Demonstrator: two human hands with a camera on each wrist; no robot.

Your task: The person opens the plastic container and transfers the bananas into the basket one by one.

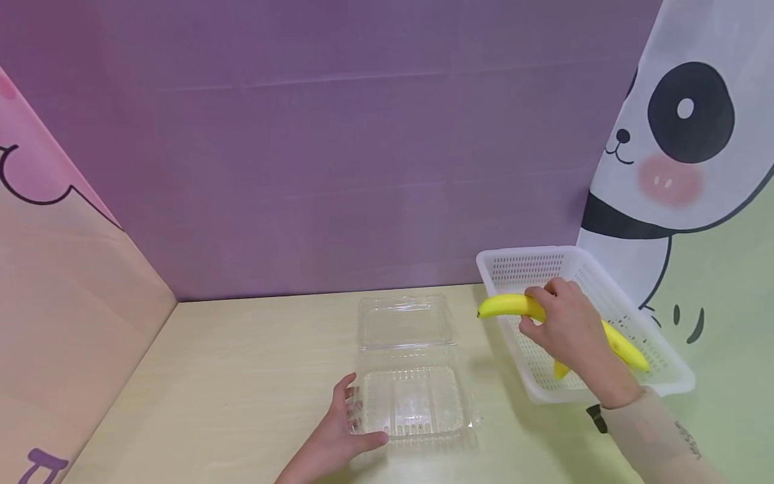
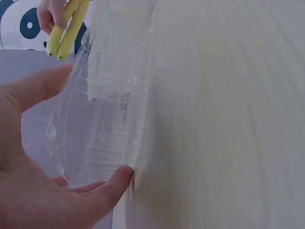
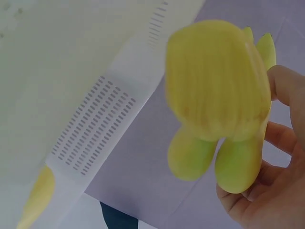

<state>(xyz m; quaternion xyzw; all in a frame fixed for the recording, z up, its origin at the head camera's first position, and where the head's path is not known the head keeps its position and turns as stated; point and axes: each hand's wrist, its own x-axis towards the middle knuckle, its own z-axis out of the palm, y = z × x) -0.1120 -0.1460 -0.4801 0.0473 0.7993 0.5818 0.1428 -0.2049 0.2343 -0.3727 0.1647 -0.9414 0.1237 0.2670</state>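
My right hand (image 1: 565,329) grips a bunch of bananas (image 1: 510,305) over the white basket. In the left wrist view two banana tips (image 2: 64,45) point out from under that hand. Seen close in the right wrist view, the bunch (image 3: 217,81) has a broad ribbed yellow end and greenish rounded lobes below. Another yellow banana (image 1: 629,349) shows beyond the wrist, inside the basket. My left hand (image 1: 338,430) holds the left side of a clear plastic clamshell container (image 1: 414,400), thumb at its front edge. The container's lid (image 1: 405,323) lies folded back, away from me.
The white perforated basket (image 1: 605,289) stands at the right of the pale wooden table (image 1: 242,376), its long side angled. A purple backdrop (image 1: 332,168) rises behind the table. A panda-printed panel (image 1: 677,202) stands at the right, a pink and beige one (image 1: 66,282) at the left.
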